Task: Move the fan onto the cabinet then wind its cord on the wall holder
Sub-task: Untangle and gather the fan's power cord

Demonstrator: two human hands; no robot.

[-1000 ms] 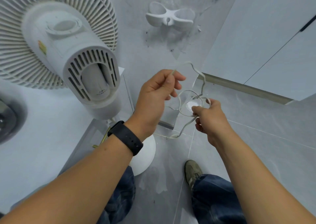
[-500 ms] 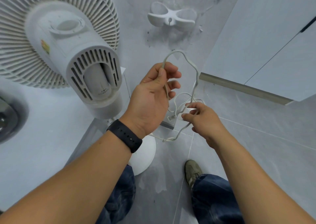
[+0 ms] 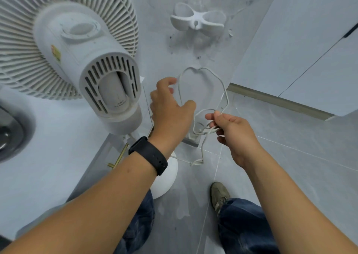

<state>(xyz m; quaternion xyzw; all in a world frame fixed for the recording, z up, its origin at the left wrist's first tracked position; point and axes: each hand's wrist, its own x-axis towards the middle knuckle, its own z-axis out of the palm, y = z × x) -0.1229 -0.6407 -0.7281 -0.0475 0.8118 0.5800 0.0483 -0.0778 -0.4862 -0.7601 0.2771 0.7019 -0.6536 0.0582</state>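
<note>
The cord [image 3: 203, 102] is held as a loose loop below the wall holder [image 3: 197, 22], which sits at twelve o'clock, apparently so it can be lifted over the prongs. Several strands are pinched by the right hand [image 3: 234, 135]; the left hand [image 3: 170, 110] is spread open beside the loop (contact cannot be told). The fan [image 3: 77, 59] is seen at nine o'clock on the cabinet [image 3: 48, 166], its edge close by; bare wall is left between loop and holder
</note>
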